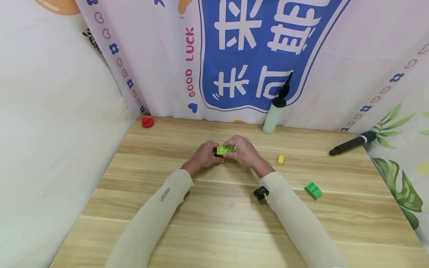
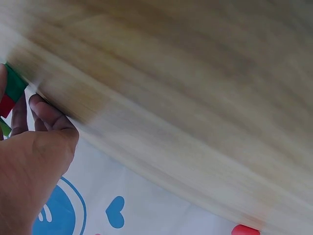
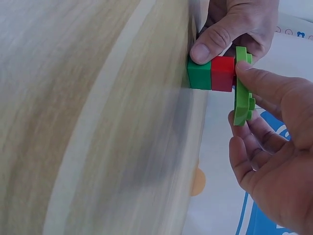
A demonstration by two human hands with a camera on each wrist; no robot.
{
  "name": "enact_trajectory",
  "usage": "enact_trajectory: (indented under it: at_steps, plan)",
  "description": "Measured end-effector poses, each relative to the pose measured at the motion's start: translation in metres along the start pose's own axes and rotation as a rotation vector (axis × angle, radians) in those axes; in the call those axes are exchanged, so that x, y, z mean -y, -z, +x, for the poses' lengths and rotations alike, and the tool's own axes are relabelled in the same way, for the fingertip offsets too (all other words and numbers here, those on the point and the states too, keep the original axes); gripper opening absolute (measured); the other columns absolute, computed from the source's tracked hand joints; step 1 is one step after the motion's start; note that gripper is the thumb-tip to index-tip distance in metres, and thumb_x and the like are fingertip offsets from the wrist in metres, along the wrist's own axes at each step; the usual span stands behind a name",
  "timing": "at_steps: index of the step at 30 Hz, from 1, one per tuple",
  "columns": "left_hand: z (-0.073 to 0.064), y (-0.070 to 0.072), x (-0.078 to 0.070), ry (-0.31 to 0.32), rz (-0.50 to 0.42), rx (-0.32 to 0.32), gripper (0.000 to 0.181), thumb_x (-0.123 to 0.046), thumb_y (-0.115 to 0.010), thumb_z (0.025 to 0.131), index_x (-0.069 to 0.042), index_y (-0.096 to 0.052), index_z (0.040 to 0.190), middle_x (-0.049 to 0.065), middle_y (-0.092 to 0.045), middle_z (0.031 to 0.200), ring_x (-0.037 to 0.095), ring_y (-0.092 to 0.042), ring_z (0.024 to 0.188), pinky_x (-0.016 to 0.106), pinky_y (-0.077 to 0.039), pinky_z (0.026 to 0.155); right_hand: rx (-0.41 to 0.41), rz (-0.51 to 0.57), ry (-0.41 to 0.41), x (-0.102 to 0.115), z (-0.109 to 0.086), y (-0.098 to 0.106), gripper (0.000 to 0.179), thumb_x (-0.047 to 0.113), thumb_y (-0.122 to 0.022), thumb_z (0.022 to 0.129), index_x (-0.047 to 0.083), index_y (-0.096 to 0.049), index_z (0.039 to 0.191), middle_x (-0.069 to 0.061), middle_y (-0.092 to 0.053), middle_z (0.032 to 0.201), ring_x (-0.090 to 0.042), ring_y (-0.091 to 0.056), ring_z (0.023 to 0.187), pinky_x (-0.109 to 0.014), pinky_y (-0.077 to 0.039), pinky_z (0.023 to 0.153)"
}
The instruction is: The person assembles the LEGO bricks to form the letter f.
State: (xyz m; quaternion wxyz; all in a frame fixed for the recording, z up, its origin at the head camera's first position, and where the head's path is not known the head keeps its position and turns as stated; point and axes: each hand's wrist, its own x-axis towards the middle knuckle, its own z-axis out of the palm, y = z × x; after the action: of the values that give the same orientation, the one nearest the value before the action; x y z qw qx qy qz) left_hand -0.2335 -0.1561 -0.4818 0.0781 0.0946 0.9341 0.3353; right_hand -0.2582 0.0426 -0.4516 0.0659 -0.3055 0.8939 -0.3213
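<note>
My left hand [image 1: 207, 154] pinches a dark green toy brick [image 3: 199, 76], close to the tabletop near the middle of the table. A red brick [image 3: 222, 73] is stacked against it. On the red brick's other side lies a flat lime-green brick [image 1: 225, 150] with studs facing up in the head view; it overhangs the red one. My right hand [image 1: 246, 152] pinches this lime-green brick, thumb on it and fingers curled behind, as the right wrist view shows. The left wrist view catches part of the left hand [image 2: 36, 161] and the stack's edge.
A small yellow brick [image 1: 280, 159] and a green brick [image 1: 313, 190] lie to the right. Farther out are a black pen-like cylinder [image 1: 352, 144] and a pale green pump [image 1: 273, 117] by the curtain. A red piece [image 1: 147, 122] sits at the back left corner.
</note>
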Motion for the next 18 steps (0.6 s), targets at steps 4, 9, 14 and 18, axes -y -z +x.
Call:
enact_trajectory:
  at_steps: [4, 9, 14, 18]
  plan:
    - [0.0000, -0.0002, -0.0001, -0.007, 0.006, -0.001, 0.031, -0.021, -0.091, 0.088, -0.005, -0.073, 0.108, 0.010, -0.064, 0.105, 0.019, -0.056, 0.094, 0.031, -0.046, 0.084, -0.006, 0.023, -0.013, -0.0006, -0.0006, -0.0005, 0.030, 0.015, -0.088, 0.090, 0.013, -0.081, 0.119, -0.008, -0.074, 0.117, -0.026, -0.068, 0.111, -0.046, -0.056, 0.101]
    - [0.0002, -0.0001, 0.0004, -0.004, 0.002, 0.000, 0.032, -0.021, -0.091, 0.088, -0.005, -0.073, 0.110, 0.010, -0.065, 0.107, 0.020, -0.057, 0.096, 0.032, -0.047, 0.086, -0.010, 0.031, -0.013, 0.0001, 0.0002, -0.0004, 0.029, 0.014, -0.089, 0.089, 0.012, -0.082, 0.118, -0.008, -0.075, 0.116, -0.026, -0.068, 0.110, -0.046, -0.055, 0.101]
    - [-0.0001, -0.0002, 0.0014, 0.000, -0.006, -0.004, 0.032, -0.020, -0.091, 0.088, -0.004, -0.074, 0.109, 0.011, -0.066, 0.108, 0.020, -0.058, 0.096, 0.033, -0.049, 0.087, 0.001, 0.017, -0.010, 0.0013, 0.0023, -0.0004, 0.029, 0.013, -0.088, 0.090, 0.012, -0.082, 0.119, -0.009, -0.075, 0.117, -0.027, -0.068, 0.111, -0.046, -0.055, 0.101]
    - [0.0003, -0.0004, 0.0019, -0.010, 0.002, -0.006, 0.031, -0.020, -0.091, 0.088, -0.004, -0.074, 0.107, 0.010, -0.066, 0.107, 0.020, -0.057, 0.095, 0.032, -0.049, 0.086, 0.002, 0.031, -0.019, 0.0008, 0.0029, -0.0001, 0.030, 0.012, -0.089, 0.089, 0.012, -0.082, 0.118, -0.008, -0.075, 0.117, -0.027, -0.068, 0.111, -0.046, -0.055, 0.102]
